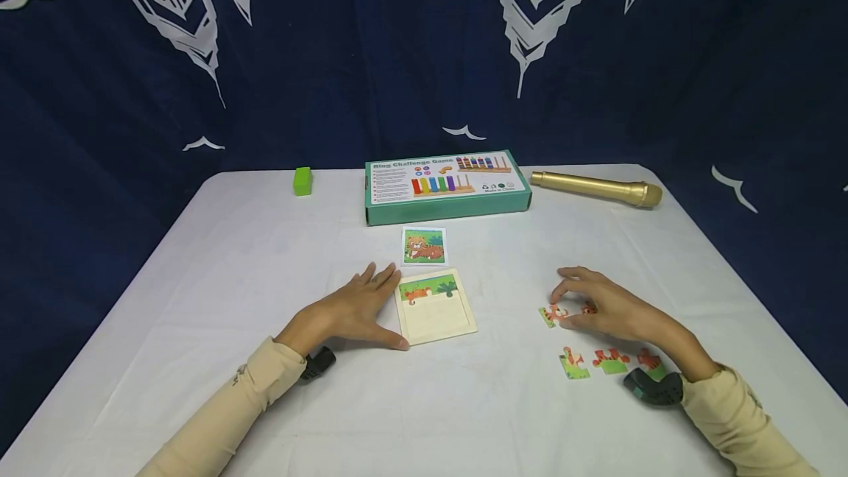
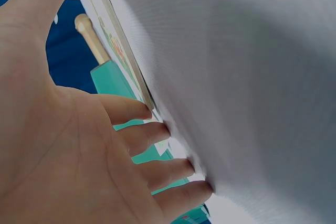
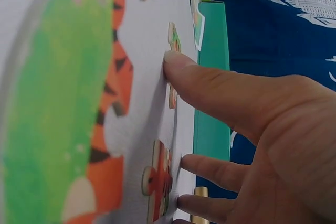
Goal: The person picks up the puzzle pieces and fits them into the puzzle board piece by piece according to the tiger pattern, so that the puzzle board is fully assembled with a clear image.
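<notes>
My left hand (image 1: 361, 311) lies with fingers spread at the left side of a wooden puzzle board (image 1: 433, 322), thumb and index fingertips at its edge. A strip of tiger-picture pieces fills the board's top; bare wood shows below. On the right, my right hand (image 1: 612, 306) pinches a puzzle piece (image 1: 550, 316) between thumb and index finger, low at the table. Under that hand another puzzle piece (image 3: 160, 182) is partly hidden. Nearer me lie three more pieces: one at left (image 1: 573, 364), one in the middle (image 1: 611, 361), one at right (image 1: 652, 364).
A card with a tiger picture (image 1: 425, 246) lies just beyond the board. Farther back are a green game box (image 1: 447, 190), a green block (image 1: 302, 181) and a gold microphone-shaped object (image 1: 596, 188). A dark blue patterned curtain (image 1: 371, 57) hangs behind the white table.
</notes>
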A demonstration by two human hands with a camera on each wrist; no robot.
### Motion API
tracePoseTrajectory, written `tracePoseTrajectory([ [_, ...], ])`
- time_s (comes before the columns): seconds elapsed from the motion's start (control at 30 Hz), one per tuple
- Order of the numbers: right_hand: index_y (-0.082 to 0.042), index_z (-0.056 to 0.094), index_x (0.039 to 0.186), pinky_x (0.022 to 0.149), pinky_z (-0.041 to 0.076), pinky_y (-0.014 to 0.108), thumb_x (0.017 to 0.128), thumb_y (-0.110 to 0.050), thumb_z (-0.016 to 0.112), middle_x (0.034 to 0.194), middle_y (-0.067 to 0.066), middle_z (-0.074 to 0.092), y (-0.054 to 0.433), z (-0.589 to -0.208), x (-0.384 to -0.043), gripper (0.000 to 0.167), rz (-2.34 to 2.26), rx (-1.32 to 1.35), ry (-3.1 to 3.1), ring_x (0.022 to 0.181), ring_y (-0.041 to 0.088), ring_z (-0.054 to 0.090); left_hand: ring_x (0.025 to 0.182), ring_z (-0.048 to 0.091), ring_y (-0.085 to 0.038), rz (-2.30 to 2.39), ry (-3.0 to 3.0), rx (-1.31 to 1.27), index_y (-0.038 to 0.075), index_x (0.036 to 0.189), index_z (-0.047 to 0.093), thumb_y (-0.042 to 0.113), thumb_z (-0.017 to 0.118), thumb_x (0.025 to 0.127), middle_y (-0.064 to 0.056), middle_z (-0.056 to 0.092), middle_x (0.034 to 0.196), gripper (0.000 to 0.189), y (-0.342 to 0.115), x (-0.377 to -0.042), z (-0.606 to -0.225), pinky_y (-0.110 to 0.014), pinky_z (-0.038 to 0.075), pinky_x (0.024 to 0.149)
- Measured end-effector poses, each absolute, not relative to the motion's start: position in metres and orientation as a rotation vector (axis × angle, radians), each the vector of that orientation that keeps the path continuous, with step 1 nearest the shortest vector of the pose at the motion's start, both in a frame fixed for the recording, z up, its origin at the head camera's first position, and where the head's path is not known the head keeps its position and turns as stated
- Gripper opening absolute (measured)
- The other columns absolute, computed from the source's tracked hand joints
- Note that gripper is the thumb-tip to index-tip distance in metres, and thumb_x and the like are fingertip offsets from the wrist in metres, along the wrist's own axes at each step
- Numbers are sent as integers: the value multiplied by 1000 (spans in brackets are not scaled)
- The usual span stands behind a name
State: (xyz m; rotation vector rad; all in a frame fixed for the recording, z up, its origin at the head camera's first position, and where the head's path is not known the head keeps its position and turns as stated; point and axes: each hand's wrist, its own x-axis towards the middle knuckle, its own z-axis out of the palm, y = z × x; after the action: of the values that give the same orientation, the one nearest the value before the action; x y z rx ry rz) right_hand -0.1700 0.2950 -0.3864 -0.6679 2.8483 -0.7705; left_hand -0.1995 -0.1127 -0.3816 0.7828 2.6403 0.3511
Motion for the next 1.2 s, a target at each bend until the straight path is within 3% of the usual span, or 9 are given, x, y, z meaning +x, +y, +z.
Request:
tracePoseTrajectory([
  [0.23, -25, 66, 97, 95, 33, 68, 80, -22, 77, 140, 28, 42, 295, -388, -170, 21, -788, -686, 2854, 129, 52, 33, 146, 0, -38, 349, 2640, 778, 4, 153, 17, 67, 72, 70, -10, 7, 161, 118, -112, -199, -381, -50, 9, 117],
  [0.43, -21, 64, 96, 99, 33, 63, 83, -30, 75, 139, 26, 45, 295, -389, -171, 20, -759, -676, 2873, 129, 48, 37, 146, 0, -38, 348, 2646, 773, 4, 153, 17, 66, 72, 70, -10, 7, 161, 118, -112, -200, -383, -50, 10, 117],
  [0.57, -19, 64, 97, 89, 44, 46, 83, -28, 75, 135, 23, 51, 295, -387, -173, 20, -738, -654, 2911, 106, 35, 54, 146, 0, -38, 355, 2646, 771, 4, 153, 18, 66, 72, 70, -9, 8, 161, 117, -112, -200, -383, -50, 10, 117],
  [0.7, -17, 66, 98, 80, 46, 36, 84, -22, 75, 117, 9, 66, 293, -386, -173, 17, -748, -633, 2972, 93, 20, 58, 146, 0, -38, 346, 2647, 774, 4, 153, 17, 67, 72, 70, -9, 7, 161, 118, -112, -201, -383, -50, 10, 117],
  [0.83, -16, 68, 100, 83, 48, 41, 84, -23, 75, 99, -5, 71, 291, -384, -173, 19, -791, -628, 3013, 98, 18, 61, 146, 0, -38, 344, 2646, 779, 4, 153, 17, 67, 71, 70, -10, 7, 161, 118, -112, -200, -382, -50, 10, 117],
  [0.97, -15, 68, 101, 86, 46, 47, 84, -23, 75, 89, -9, 71, 289, -384, -173, 20, -873, -609, 2997, 98, 22, 63, 146, 0, -39, 355, 2642, 787, 4, 153, 18, 67, 71, 70, -10, 8, 161, 117, -113, -200, -381, -50, 9, 118],
  [1.2, -14, 68, 109, 78, 50, 37, 86, -25, 73, 92, -5, 73, 282, -384, -178, 26, -945, -610, 2969, 99, 25, 66, 146, 0, -39, 347, 2634, 795, 4, 153, 17, 68, 70, 70, -10, 8, 161, 117, -114, -200, -381, -50, 9, 118],
])
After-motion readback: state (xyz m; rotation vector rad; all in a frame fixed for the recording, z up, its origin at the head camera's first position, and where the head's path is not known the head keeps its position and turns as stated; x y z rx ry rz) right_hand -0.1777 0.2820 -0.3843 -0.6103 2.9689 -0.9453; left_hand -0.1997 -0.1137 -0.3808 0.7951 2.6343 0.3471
